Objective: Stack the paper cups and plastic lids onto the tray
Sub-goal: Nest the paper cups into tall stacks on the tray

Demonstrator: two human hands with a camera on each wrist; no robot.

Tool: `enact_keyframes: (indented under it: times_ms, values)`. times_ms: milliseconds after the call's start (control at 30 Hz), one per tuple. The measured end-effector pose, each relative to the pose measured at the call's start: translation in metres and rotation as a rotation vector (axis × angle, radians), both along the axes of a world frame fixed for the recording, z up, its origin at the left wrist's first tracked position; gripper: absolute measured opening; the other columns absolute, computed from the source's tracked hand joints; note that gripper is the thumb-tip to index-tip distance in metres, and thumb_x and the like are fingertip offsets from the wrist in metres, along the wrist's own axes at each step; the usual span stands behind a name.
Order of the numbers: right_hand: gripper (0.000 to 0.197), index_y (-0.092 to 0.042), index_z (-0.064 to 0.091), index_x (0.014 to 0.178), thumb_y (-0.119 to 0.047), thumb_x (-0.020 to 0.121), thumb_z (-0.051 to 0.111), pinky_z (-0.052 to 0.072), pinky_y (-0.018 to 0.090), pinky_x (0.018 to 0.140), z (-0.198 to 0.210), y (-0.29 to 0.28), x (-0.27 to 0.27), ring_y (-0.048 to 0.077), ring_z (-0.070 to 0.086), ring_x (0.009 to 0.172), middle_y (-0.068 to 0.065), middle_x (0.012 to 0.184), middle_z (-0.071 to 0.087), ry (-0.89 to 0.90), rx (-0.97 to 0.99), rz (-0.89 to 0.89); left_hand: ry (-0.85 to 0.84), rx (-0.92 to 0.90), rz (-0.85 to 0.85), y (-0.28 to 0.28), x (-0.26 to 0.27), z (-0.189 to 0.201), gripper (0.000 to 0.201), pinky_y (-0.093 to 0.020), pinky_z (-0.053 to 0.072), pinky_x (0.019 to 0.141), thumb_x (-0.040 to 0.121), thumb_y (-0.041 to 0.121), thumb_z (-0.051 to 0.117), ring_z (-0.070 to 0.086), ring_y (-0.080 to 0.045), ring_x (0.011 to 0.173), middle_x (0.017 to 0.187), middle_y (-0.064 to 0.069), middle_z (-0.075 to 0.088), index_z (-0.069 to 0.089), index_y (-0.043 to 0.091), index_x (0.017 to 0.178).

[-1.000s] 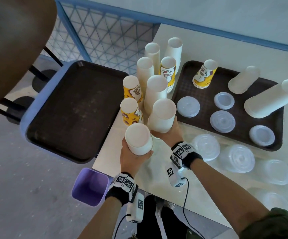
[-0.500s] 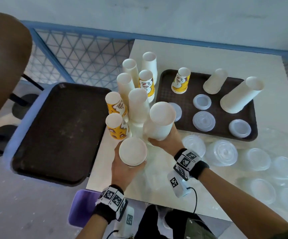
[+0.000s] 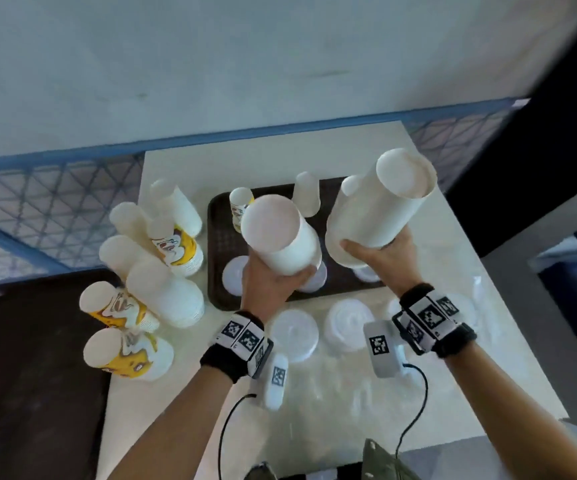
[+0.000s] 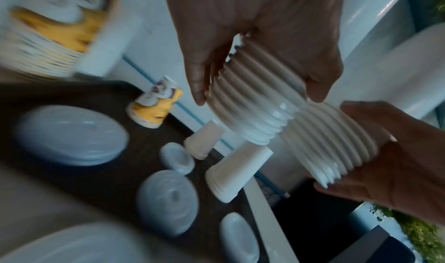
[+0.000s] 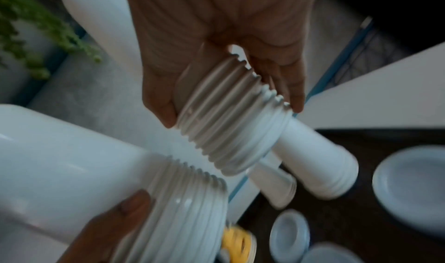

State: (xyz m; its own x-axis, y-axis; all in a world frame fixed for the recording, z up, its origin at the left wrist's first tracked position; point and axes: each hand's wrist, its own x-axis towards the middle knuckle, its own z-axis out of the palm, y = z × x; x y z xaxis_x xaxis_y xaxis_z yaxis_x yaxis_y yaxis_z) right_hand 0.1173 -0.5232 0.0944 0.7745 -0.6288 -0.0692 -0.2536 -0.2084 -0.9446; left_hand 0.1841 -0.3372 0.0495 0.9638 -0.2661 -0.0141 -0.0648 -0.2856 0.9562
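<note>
Both forearms enter from the lower edge of the head view and reach toward frame centre. The left hand (image 3: 269, 282) is raised, thumb and fingers curled in a grip round a cup stack (image 3: 280, 237). The right hand (image 3: 382, 258), centre right, grips a second cup stack (image 3: 377, 209) likewise. Each wrist carries a marker band.

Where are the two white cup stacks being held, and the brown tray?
Left stack (image 3: 276, 237), head view, its side wall.
Right stack (image 3: 373, 213), head view, its side wall.
Tray (image 3: 216, 244), head view, bare left part.
</note>
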Motion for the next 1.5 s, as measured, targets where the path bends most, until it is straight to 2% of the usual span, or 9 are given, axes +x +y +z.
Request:
enact_keyframes:
  times_ms: [67,167,267,467,600,767,1167,1233,1500]
  values:
    - [0.085,-0.018,0.048,0.124,-0.037,0.051,0.087,0.053,0.039,0.088,0.006,-0.036,-0.001,0.015,0.061,0.103,-0.001,0.114,0.064,0.014,-0.016,-0.043,-0.006,0.003,-0.029,-0.044,0.028,0.011,0.094,-0.006,0.041,0.079,0.049,0.039,0.089,0.054,-0.005,0.099,0.11,0.01,0.057,0.043,0.012,0.126]
    - [0.091,-0.022,0.051,0.122,-0.051,0.042,0.083,0.052,0.043,0.09,0.017,-0.081,0.002,0.012,0.062,0.104,-0.005,0.113,0.065,0.03,-0.022,-0.084,0.01,0.008,-0.066,-0.102,0.064,0.028,0.095,-0.019,0.045,0.081,0.049,0.046,0.085,0.057,-0.009,0.102,0.113,0.009,0.059,0.041,0.015,0.127]
    - [0.094,-0.02,0.05,0.124,-0.052,0.042,0.081,0.051,0.042,0.093,0.027,-0.114,0.008,0.011,0.06,0.107,-0.005,0.115,0.064,-0.003,-0.038,-0.111,0.001,0.023,-0.052,-0.145,0.088,0.036,0.089,-0.024,0.042,0.085,0.057,0.034,0.087,0.052,-0.012,0.102,0.114,0.006,0.054,0.036,0.015,0.128]
    - [0.088,-0.017,0.052,0.122,-0.047,0.044,0.08,0.051,0.032,0.09,0.048,-0.151,0.031,0.008,0.06,0.106,-0.004,0.115,0.064,-0.108,0.001,-0.062,0.085,0.081,-0.132,-0.179,0.104,0.005,0.1,-0.039,0.046,0.094,0.037,0.057,0.075,0.055,-0.019,0.11,0.122,0.001,0.056,0.038,0.02,0.123]
    - [0.073,-0.023,0.056,0.113,-0.047,0.047,0.08,0.051,0.023,0.084,0.061,-0.16,0.047,0.002,0.062,0.101,-0.01,0.107,0.065,-0.135,-0.002,0.021,0.109,0.088,-0.158,-0.186,0.099,-0.018,0.088,-0.03,0.043,0.09,0.044,0.043,0.083,0.054,-0.014,0.104,0.114,0.006,0.056,0.04,0.023,0.118]
    - [0.093,-0.017,0.05,0.124,-0.054,0.045,0.081,0.052,0.037,0.092,0.063,-0.16,0.067,0.008,0.06,0.109,-0.005,0.117,0.063,-0.126,-0.008,0.078,0.136,0.151,-0.13,-0.193,0.095,-0.05,0.088,-0.029,0.044,0.091,0.057,0.027,0.088,0.053,-0.017,0.108,0.118,0.003,0.055,0.038,0.014,0.128]
    - [0.081,-0.021,0.042,0.125,-0.034,0.058,0.084,0.046,0.026,0.084,0.049,-0.125,0.113,0.01,0.055,0.103,-0.008,0.113,0.057,-0.014,-0.07,0.134,0.136,0.194,-0.211,-0.177,0.091,-0.057,0.098,-0.031,0.036,0.105,0.064,0.022,0.084,0.043,-0.015,0.125,0.138,-0.001,0.043,0.024,0.013,0.141]
    - [0.084,-0.022,0.039,0.129,-0.036,0.059,0.083,0.045,0.028,0.085,0.036,-0.12,0.115,0.014,0.053,0.105,-0.004,0.117,0.057,0.032,-0.09,0.147,0.07,0.232,-0.197,-0.158,0.083,-0.054,0.088,-0.039,0.033,0.111,0.069,0.022,0.081,0.04,-0.017,0.129,0.14,-0.004,0.041,0.029,0.01,0.139]
    - [0.085,-0.014,0.035,0.133,-0.031,0.064,0.083,0.039,0.029,0.084,-0.02,-0.103,0.113,0.025,0.051,0.116,0.006,0.13,0.053,0.184,-0.115,0.115,-0.204,0.267,0.084,-0.032,0.037,-0.003,0.045,-0.022,0.042,0.091,0.08,0.017,0.068,0.054,-0.011,0.105,0.116,-0.005,0.058,0.053,0.009,0.121]
